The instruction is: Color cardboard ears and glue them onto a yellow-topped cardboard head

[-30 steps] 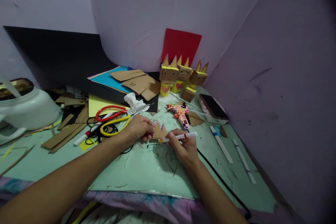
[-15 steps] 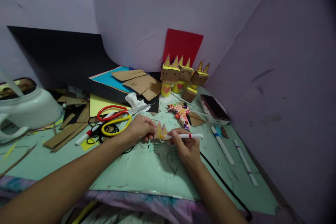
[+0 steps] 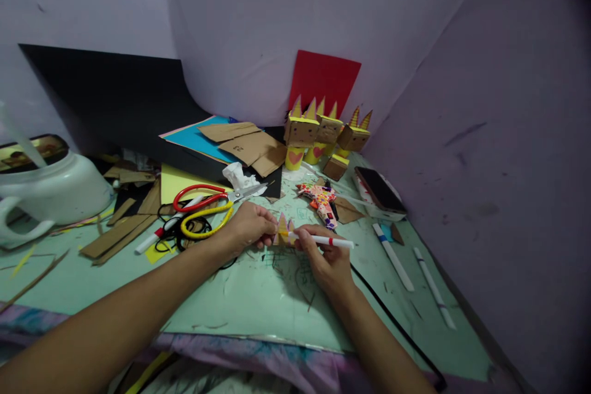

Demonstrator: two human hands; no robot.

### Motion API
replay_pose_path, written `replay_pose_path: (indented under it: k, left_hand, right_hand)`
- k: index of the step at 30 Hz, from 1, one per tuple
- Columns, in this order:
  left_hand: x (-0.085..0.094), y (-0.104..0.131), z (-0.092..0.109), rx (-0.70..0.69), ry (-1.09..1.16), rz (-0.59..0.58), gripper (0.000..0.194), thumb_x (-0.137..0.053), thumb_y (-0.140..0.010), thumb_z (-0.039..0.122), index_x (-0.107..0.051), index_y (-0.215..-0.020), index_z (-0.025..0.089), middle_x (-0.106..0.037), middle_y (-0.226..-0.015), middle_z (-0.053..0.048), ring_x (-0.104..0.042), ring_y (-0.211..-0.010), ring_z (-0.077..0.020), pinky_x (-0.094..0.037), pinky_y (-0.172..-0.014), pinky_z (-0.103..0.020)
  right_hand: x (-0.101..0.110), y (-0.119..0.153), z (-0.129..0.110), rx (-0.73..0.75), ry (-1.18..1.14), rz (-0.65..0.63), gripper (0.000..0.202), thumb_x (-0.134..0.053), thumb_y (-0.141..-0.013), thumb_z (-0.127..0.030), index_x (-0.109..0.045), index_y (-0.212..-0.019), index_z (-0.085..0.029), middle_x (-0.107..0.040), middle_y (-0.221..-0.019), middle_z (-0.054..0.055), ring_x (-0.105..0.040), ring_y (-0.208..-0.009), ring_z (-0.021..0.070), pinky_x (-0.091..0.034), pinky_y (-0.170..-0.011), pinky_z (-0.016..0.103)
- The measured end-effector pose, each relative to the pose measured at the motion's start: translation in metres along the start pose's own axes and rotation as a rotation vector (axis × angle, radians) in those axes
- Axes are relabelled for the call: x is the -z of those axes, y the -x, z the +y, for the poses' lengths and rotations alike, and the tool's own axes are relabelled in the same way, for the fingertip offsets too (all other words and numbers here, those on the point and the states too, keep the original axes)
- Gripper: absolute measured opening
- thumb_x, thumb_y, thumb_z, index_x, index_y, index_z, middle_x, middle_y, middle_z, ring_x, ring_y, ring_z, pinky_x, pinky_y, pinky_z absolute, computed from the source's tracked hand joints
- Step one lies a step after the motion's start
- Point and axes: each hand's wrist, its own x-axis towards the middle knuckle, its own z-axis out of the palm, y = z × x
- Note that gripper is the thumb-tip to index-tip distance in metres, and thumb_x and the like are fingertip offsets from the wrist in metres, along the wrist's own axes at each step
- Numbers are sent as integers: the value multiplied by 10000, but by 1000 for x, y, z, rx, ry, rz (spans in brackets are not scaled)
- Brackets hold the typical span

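Note:
A small yellow cardboard piece with two pointed, pink-edged spikes (image 3: pixel 283 231) is pinched at its left side by my left hand (image 3: pixel 253 225). Closed around a white marker with a red band (image 3: pixel 339 242), my right hand (image 3: pixel 329 261) holds the marker's tip against or very near the piece's face. Left of my left hand lie scissors (image 3: pixel 203 221) with one red and one yellow handle. A patterned glue gun (image 3: pixel 322 200) rests beyond my right hand.
Several cardboard figures with yellow spikes (image 3: pixel 302 130) stand at the back. A phone (image 3: pixel 379 188) lies on a box at the right, near two white markers (image 3: pixel 393 257). Cardboard strips (image 3: pixel 117 234) and a white mug (image 3: pixel 69 191) are at the left.
The marker has tilted slightly, its rear end now lower, and its tip has shifted a little on the spiked piece. The whole view has moved slightly.

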Motion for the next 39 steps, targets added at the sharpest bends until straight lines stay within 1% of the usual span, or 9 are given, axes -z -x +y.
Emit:
replay_pose_path:
  k: [7,12,16,18,23,29,31,35,39]
  left_hand:
    - [0,-2,-3,3,5,-2,112,-555,-623,50,-547,-551,136,-532,-345,29,-480,-314,-84,-338,-302,-154]
    - [0,-2,-3,2,5,-6,109,-567,-613,45,-552,-549,132,-551,-366,21,-486,-323,-83,-355,-315,-156]
    - [0,-1,-2,8,4,10,110,-568,-612,48,-547,-549,136,-535,-352,28,-479,-315,-86,-342,-304,-158]
    - [0,-1,-2,8,5,10,109,-568,-613,52,-548,-548,137,-535,-350,27,-479,-314,-87,-345,-306,-159]
    - [0,0,-1,2,4,8,113,-563,-592,35,-553,-543,136,-533,-357,32,-486,-322,-84,-345,-315,-158]
    - [0,0,1,1,4,11,118,-562,-590,36,-550,-533,139,-527,-344,30,-477,-317,-83,-346,-315,-159]
    - [0,0,0,-2,5,8,115,-563,-587,38,-552,-533,139,-528,-345,31,-475,-315,-82,-342,-313,-159]
    - [0,-1,-1,-7,5,-4,111,-554,-583,41,-553,-524,136,-519,-335,34,-465,-307,-77,-343,-311,-157]
    - [0,-2,-2,-12,13,-1,100,-555,-574,47,-551,-529,136,-526,-345,35,-472,-315,-77,-348,-314,-156]
  right_hand:
    - [-1,2,1,-5,1,-17,204,-554,-852,-271,-679,-725,-172,-608,-576,10,-524,-506,112,-388,-462,219]
    - [-2,1,0,3,4,-2,185,-557,-846,-268,-678,-750,-167,-629,-635,25,-553,-545,124,-412,-488,229]
    - [-2,1,-2,8,12,-35,198,-571,-829,-247,-675,-684,-163,-592,-542,1,-529,-501,114,-405,-486,226]
    - [-1,0,-2,7,9,-16,210,-561,-836,-258,-673,-686,-164,-593,-545,1,-531,-502,115,-408,-489,227]
    - [2,-2,-2,-21,1,83,186,-560,-843,-285,-687,-775,-167,-660,-681,39,-583,-592,140,-439,-534,242]
    - [1,-2,-5,-75,-19,14,237,-573,-826,-313,-676,-680,-157,-584,-510,2,-511,-456,114,-367,-422,217]
    - [1,-2,-4,-75,-31,35,246,-564,-829,-323,-668,-678,-159,-584,-513,1,-518,-468,116,-388,-445,220]
    - [1,-4,-1,-76,-46,91,213,-562,-830,-333,-670,-758,-164,-643,-660,29,-579,-584,136,-464,-564,249]
    - [3,-4,-2,-100,-44,41,245,-569,-821,-338,-673,-700,-152,-593,-546,7,-537,-493,121,-402,-457,217]
